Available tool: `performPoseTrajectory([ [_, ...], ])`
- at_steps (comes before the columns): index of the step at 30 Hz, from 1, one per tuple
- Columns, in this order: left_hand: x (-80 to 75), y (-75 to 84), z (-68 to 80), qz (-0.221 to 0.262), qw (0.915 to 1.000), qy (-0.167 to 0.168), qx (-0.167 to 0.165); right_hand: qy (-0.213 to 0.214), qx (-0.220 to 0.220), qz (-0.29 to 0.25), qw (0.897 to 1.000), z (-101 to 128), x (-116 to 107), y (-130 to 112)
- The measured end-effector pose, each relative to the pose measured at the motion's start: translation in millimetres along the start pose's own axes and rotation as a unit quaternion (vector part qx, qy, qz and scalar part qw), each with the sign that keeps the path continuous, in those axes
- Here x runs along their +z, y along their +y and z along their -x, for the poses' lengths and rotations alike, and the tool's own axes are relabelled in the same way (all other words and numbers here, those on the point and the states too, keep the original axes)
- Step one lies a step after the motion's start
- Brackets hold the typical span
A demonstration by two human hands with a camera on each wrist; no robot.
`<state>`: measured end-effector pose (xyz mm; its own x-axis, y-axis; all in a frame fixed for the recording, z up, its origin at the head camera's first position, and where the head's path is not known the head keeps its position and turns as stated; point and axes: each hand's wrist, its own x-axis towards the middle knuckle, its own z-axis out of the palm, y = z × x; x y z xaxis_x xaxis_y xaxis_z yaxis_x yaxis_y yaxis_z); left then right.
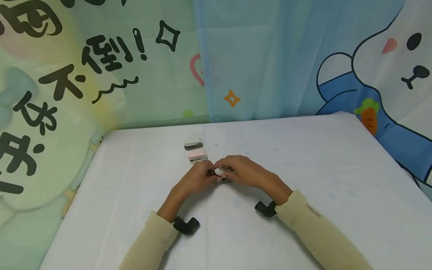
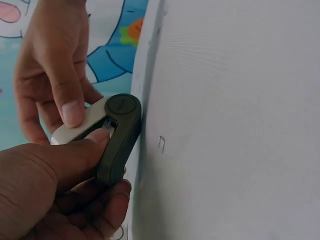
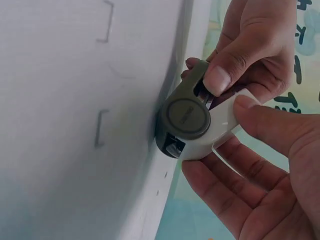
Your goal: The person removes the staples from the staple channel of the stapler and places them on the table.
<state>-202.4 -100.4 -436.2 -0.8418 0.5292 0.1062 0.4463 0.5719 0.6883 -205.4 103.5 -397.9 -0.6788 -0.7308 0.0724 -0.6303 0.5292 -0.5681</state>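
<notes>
Between both hands is a small stapler (image 3: 187, 118), its dark green part and white part swung apart at a round pivot. My left hand (image 1: 197, 177) grips the dark green part (image 2: 124, 140), with the thumb pressed into the gap near the pivot. The white part (image 3: 220, 127) is pinched by my right hand (image 1: 244, 170), thumb on one side and fingers on the other. In the head view the hands hide most of the stapler. What lies inside its gap is hard to make out.
Just beyond my left hand, a white-and-grey stapler (image 1: 192, 144) and a pink-and-white one (image 1: 197, 154) lie on the white-covered table (image 1: 303, 157). Loose staples are scattered about, including one staple (image 2: 161, 144) near the hands. A printed curtain (image 1: 256, 56) hangs behind.
</notes>
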Motion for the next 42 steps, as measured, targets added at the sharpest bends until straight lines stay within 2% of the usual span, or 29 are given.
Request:
performPoseTrajectory([
  [5, -2.5, 2.3, 0.2, 0.011, 0.9993, -0.030, -0.020, -0.002, -0.019, 0.013, 1.000, 6.2, -2.7, 2.3],
  [9, -3.9, 3.0, 0.7, 0.009, 0.9985, -0.053, -0.004, -0.006, -0.023, 0.004, 1.000, 8.7, -6.3, 4.2],
  [18, -1.2, 0.1, 1.5, 0.002, 0.9986, -0.025, 0.046, -0.037, -0.017, -0.042, 0.998, 14.0, -19.2, 9.9],
  [23, -0.7, 0.4, 1.2, -0.004, 0.9983, -0.019, 0.055, -0.038, 0.019, -0.042, 0.998, 20.7, -31.6, 12.2],
  [27, 0.0, 0.4, 1.3, -0.002, 0.9988, -0.023, 0.043, -0.059, 0.058, -0.013, 0.996, 24.9, -33.7, 17.1],
  [32, 1.9, 0.1, 1.7, -0.007, 0.9992, -0.036, 0.019, -0.081, 0.080, 0.022, 0.993, 24.8, -29.2, 21.4],
  [37, 3.3, 2.0, 1.7, -0.011, 0.9990, -0.043, 0.002, -0.066, 0.070, 0.054, 0.994, 25.6, -28.7, 11.9],
  [40, 3.5, 3.4, 1.5, -0.013, 0.9988, -0.047, -0.005, -0.013, 0.036, 0.087, 0.995, 26.1, -27.1, 0.4],
  [42, 3.4, 4.0, 1.5, -0.015, 0.9987, -0.049, -0.008, 0.020, 0.016, 0.085, 0.996, 25.0, -24.0, -8.1],
])
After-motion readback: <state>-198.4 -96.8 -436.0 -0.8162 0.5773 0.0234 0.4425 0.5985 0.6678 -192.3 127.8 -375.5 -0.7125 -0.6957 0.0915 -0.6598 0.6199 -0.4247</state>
